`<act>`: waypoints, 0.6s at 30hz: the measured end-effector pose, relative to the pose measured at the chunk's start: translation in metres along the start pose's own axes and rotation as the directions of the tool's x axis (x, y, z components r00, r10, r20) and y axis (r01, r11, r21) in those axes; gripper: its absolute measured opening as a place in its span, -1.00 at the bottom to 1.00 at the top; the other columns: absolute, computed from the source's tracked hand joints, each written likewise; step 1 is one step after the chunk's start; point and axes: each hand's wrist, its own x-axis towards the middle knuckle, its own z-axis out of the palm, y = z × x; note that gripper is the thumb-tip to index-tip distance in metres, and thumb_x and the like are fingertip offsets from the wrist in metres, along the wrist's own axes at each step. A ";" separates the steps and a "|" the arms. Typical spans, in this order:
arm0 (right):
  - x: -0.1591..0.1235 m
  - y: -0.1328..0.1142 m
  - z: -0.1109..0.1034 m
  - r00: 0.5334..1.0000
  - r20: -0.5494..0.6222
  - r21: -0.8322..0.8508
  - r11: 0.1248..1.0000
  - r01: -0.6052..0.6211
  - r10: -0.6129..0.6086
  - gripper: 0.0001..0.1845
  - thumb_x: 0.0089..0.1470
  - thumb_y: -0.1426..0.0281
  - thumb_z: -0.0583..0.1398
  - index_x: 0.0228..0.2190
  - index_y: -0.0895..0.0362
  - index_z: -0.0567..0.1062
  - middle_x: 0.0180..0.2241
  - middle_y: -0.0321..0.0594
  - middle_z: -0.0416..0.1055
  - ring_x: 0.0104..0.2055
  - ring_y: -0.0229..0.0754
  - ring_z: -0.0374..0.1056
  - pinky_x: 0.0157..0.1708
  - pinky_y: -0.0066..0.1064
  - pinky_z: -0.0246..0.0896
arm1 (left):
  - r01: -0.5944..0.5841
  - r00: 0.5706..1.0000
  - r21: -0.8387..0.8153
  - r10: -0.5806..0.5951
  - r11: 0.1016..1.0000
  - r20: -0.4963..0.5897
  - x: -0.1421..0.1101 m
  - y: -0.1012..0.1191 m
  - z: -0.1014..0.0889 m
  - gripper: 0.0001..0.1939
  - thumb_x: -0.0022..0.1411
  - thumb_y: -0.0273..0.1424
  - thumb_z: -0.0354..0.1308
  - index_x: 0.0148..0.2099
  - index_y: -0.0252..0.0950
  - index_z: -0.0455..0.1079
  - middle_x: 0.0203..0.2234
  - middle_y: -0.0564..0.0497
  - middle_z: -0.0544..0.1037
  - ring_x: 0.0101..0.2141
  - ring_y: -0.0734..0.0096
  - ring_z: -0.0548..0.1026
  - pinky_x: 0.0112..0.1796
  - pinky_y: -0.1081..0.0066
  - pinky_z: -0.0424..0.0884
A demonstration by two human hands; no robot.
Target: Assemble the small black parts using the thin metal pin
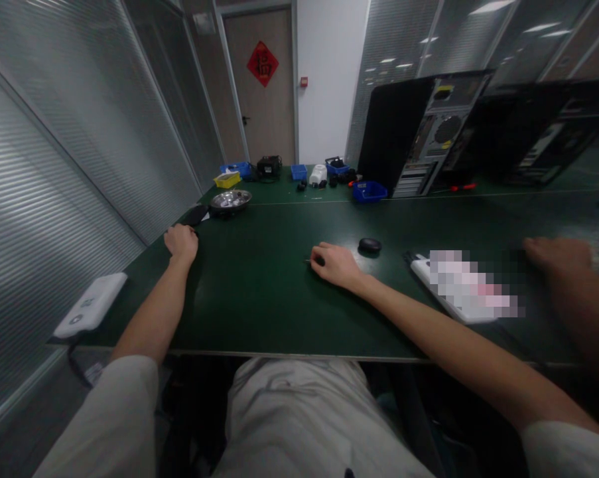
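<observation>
My left hand [181,243] rests at the table's left edge, its fingers curled; a dark bit shows beside them, too small to name. Just beyond it lies a flat black object [196,214] with a white slip at its side. My right hand [337,264] is over the middle of the green table [259,285], thumb and forefinger pinched on a thin metal piece [307,260] whose tip points left. A black computer mouse [369,245] sits a little beyond that hand, not touched. A round metal dish [230,200] with small parts stands farther back on the left.
A white device [91,305] lies at the left corner. To the right are a white box-like thing [446,285], partly blurred out, and another person's hand [558,255]. Blue bins [369,192], a yellow tray [227,180] and an open computer case [423,136] stand along the back.
</observation>
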 end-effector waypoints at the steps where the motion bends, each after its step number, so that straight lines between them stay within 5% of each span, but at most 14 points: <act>1: 0.000 0.000 0.000 1.000 0.002 0.001 1.000 0.001 -0.001 -0.79 0.31 0.24 0.15 -0.20 0.05 0.55 -0.15 -0.19 0.48 -0.26 -0.17 0.38 -0.36 -0.39 0.05 | -0.008 1.000 0.024 0.008 1.000 0.009 0.000 0.001 -0.001 -0.59 0.33 -0.41 -0.04 -0.01 -0.46 0.59 -0.07 -0.42 0.54 0.01 -0.24 0.42 0.03 -0.05 0.34; 7: 0.000 0.001 0.000 1.000 -0.003 0.006 1.000 0.005 -0.005 -0.79 0.32 0.23 0.15 -0.21 0.05 0.54 -0.15 -0.21 0.48 -0.28 -0.19 0.37 -0.38 -0.39 0.04 | -0.004 1.000 0.061 0.003 0.998 0.011 0.000 0.006 -0.002 -0.60 0.31 -0.42 -0.04 -0.04 -0.48 0.59 -0.04 -0.46 0.52 0.04 -0.29 0.40 0.01 -0.08 0.33; 18: -0.001 0.000 0.000 1.000 -0.012 0.014 1.000 0.015 -0.015 -0.79 0.31 0.23 0.14 -0.23 0.05 0.54 -0.16 -0.21 0.48 -0.29 -0.19 0.36 -0.37 -0.38 0.04 | 0.169 0.985 -0.232 -0.156 0.958 0.072 0.002 -0.003 0.001 -0.67 0.29 -0.36 0.14 0.00 -0.32 0.63 -0.07 -0.26 0.62 -0.03 -0.11 0.53 0.00 0.08 0.40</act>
